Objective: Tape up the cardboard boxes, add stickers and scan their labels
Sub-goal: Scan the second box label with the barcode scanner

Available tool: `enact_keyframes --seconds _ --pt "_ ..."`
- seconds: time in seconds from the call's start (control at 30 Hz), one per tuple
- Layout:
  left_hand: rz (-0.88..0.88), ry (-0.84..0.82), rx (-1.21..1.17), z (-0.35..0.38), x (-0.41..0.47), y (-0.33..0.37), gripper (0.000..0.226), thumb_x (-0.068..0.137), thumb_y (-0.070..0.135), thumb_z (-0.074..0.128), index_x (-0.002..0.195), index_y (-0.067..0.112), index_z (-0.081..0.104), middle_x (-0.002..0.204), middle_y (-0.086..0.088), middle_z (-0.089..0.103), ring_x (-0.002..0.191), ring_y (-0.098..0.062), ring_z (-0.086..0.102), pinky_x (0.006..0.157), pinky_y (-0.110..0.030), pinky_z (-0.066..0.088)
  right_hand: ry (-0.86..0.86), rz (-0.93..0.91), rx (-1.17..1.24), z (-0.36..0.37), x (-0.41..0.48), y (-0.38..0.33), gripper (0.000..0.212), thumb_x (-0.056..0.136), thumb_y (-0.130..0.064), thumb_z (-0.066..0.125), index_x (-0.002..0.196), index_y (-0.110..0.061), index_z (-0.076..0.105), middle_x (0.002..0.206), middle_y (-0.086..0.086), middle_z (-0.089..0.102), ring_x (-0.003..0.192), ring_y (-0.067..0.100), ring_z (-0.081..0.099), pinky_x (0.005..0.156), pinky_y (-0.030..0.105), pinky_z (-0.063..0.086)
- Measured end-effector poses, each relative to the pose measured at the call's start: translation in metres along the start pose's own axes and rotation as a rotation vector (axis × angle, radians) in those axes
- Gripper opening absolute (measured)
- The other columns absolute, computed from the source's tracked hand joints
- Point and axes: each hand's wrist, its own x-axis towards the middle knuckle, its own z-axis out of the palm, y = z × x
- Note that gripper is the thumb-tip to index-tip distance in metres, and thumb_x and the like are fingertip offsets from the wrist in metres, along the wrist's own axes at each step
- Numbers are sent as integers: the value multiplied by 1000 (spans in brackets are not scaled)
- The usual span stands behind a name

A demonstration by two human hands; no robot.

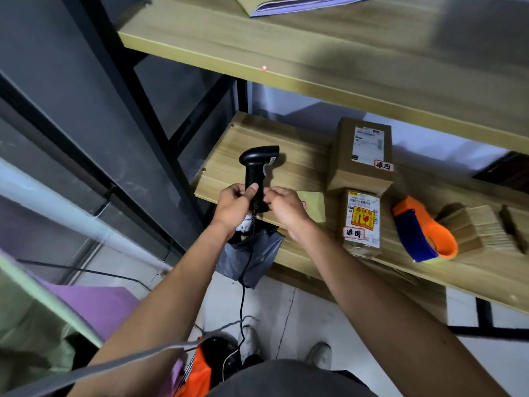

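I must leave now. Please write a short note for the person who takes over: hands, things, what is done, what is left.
Left hand grips the scanner by its handle; right hand seems to pinch the handle too.
The red dot lies on the upper shelf edge, on no label.
Large box and small box sit on the lower shelf, each labelled and stickered; tape dispenser right of them.
Left: probably scanning both labels.

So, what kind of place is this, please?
Probably a parcel packing or returns station: a wooden shelf holds labelled cardboard boxes and a tape dispenser, and the left hand grips a barcode scanner.
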Motion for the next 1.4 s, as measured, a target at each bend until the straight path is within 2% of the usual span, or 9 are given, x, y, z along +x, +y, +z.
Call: enact_keyframes --seconds 0.13,0.33,0.47,0.6,0.67,0.77,0.9,1.13,1.4 --pt "85 22 -53 25 -26 25 24 87 30 74 85 13 57 81 -10 63 75 -22 62 72 -41 56 39 -54 -4 -15 -11 -5 21 99 -43 53 104 -31 69 106 -7 74 106 15 67 104 36 47" --pt "290 82 43 62 -61 44 38 85 51 68 75 18 51 70 0 58 64 -14 54 66 -34 45 75 -148 58 -51 -52 -16 23 106 -23 46 110 -20 69 87 -7 66 77 6 58 70 23 44" --pt "208 -54 -14 94 -78 55 46 80 57 67 105 18 64 93 -2 71 89 -16 69 87 -42 54 157 -242 -42 -68 -78 -12 28 106 -22 42 108 -12 68 97 16 72 87 30 68 80 43 54" --pt "59 -137 -136 121 -83 61 44 79 45 73 110 14 71 98 -8 76 96 -25 72 95 -47 54 251 -341 -313 -91 -90 3 30 101 -37 39 115 -27 64 99 9 71 86 31 68 75 47 57" --pt "13 -160 -175 131 -89 61 42 77 40 75 105 9 74 100 -16 76 98 -32 72 92 -47 55 269 -383 -447 -108 -96 12 29 99 -38 42 114 -29 65 107 4 72 97 30 67 81 46 55" --pt "-28 -192 -157 143 -101 59 26 87 31 71 101 9 74 93 -17 75 78 -27 72 69 -35 57 375 -417 -472 -134 -99 35 18 99 -29 52 107 -27 68 110 -2 69 102 21 66 87 38 51" --pt "-59 -247 -184 150 -120 54 17 100 13 56 113 5 63 95 -17 76 56 -20 64 49 -25 52 677 -255 -465 -167 -92 69 34 95 -34 63 122 -12 60 121 9 58 110 30 59 77 31 42" --pt "-41 -235 -90 146 -154 43 11 97 7 57 103 1 64 71 -8 61 44 -17 42 51 -29 34 482 55 -507 -176 -77 113 95 91 -70 49 148 4 31 152 24 31 142 40 33 112 42 35" --pt "-1 -262 -86 138 -185 35 8 93 9 61 86 5 59 67 -13 52 47 -22 39 51 -34 32 532 31 -343 -154 -90 139 74 93 -64 51 139 -7 39 144 15 37 128 36 50 96 41 48"
